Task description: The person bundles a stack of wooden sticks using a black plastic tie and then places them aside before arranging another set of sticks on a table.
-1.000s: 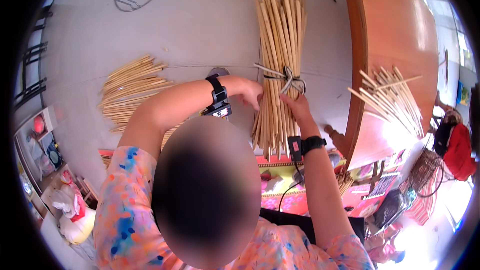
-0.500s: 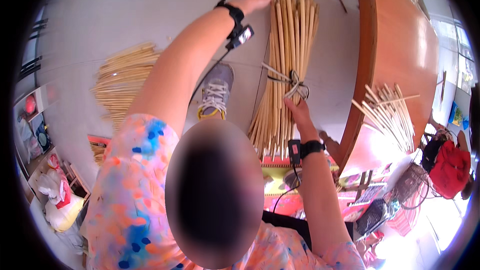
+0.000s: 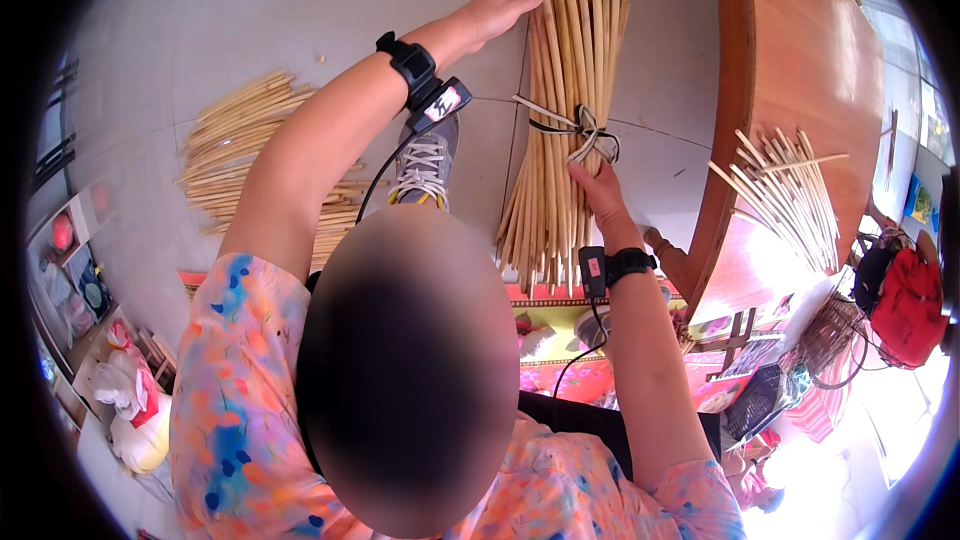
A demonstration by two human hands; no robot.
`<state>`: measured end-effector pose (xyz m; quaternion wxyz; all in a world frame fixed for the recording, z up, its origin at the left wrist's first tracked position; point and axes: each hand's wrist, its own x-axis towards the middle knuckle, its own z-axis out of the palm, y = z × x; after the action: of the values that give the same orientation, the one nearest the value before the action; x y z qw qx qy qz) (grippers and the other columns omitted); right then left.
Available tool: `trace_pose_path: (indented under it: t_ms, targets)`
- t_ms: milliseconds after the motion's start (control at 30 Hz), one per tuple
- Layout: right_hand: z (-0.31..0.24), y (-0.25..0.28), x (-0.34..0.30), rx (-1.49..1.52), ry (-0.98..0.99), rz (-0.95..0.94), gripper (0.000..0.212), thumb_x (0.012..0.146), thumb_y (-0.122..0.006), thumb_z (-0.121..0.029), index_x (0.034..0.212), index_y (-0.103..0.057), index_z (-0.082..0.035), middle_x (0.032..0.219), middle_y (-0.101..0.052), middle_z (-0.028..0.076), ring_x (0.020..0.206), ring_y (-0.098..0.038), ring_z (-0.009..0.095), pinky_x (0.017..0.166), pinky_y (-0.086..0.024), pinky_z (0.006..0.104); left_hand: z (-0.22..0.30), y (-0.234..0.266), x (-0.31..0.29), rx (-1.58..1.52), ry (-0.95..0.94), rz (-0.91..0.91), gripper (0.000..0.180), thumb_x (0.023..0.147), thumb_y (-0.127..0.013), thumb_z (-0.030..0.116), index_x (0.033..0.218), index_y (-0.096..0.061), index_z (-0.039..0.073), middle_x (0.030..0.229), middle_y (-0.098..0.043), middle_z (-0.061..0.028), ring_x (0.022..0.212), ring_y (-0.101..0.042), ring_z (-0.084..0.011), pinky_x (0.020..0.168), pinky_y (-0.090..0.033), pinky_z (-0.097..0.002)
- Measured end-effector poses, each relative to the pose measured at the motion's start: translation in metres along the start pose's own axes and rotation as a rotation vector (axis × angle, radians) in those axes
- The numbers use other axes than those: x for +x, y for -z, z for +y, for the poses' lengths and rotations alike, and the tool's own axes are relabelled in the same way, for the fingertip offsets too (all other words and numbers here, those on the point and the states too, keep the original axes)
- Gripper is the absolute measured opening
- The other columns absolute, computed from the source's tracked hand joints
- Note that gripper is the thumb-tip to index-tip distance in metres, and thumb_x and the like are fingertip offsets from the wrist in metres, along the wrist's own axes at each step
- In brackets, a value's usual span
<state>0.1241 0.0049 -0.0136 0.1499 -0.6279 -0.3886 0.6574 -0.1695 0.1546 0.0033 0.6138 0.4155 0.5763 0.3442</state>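
Note:
A thick bundle of pale wooden sticks point(image 3: 563, 60) stands tilted in the middle of the view, its ends fanning out above and below. A dark and white cord point(image 3: 585, 130) is knotted around its waist. My left hand point(image 3: 500, 12) reaches to the bundle's upper left edge, its fingers closed at the tip of one outer stick. Just below the knot, my right hand point(image 3: 604, 195) grips the bundle, thumb in front; its other fingers are mostly hidden. Both wrists wear black straps with small cabled devices.
Loose sticks lie spread on the tiled floor point(image 3: 150, 90) in a pile point(image 3: 235, 155) at left. On the right, more sticks point(image 3: 785, 190) rest on an orange-brown wooden table point(image 3: 800, 50). My shoe point(image 3: 425, 160) is between the floor pile and the bundle. A red bag point(image 3: 908, 305) is far right.
The left hand has come down a little along the bundle's upper left edge. My right hand keeps its hold below the knot. The whole view has shifted slightly.

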Motion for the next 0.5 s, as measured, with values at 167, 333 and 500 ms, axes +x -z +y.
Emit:
trace_pose_path:
  t_ms: [167,333,500]
  targets:
    - [-0.003,-0.003,-0.003,-0.026,0.021,0.047,0.057,0.076,-0.073,-0.026,0.121,-0.051,-0.001,0.109,-0.06,0.008,0.098,-0.056,0.017,0.088,-0.044,0.0305,-0.02,-0.004,-0.029,-0.104,0.401,0.018,0.063,0.087,-0.057,0.047,0.123,-0.046,-0.003,0.115,-0.054,-0.0161,0.1,-0.057,-0.0254,0.081,-0.049,-0.0391]
    - [-0.006,-0.011,-0.01,-0.144,0.102,0.072,0.071,0.066,-0.08,-0.026,0.124,-0.046,-0.001,0.112,-0.059,0.011,0.103,-0.057,0.021,0.09,-0.044,0.032,-0.057,-0.019,-0.075,-0.213,0.723,-0.722,0.058,0.082,-0.066,0.045,0.118,-0.051,0.003,0.106,-0.058,-0.0141,0.091,-0.062,-0.0266,0.074,-0.053,-0.0409]
    - [-0.022,-0.026,-0.014,-0.285,0.127,0.082,0.1,0.055,-0.086,-0.029,0.133,-0.03,-0.001,0.119,-0.055,0.017,0.111,-0.055,0.029,0.094,-0.043,0.0361,-0.059,-0.06,-0.084,-0.261,0.768,-0.739,0.042,0.078,-0.074,0.026,0.113,-0.056,0.01,0.107,-0.06,-0.0069,0.097,-0.059,-0.0194,0.082,-0.052,-0.0372]
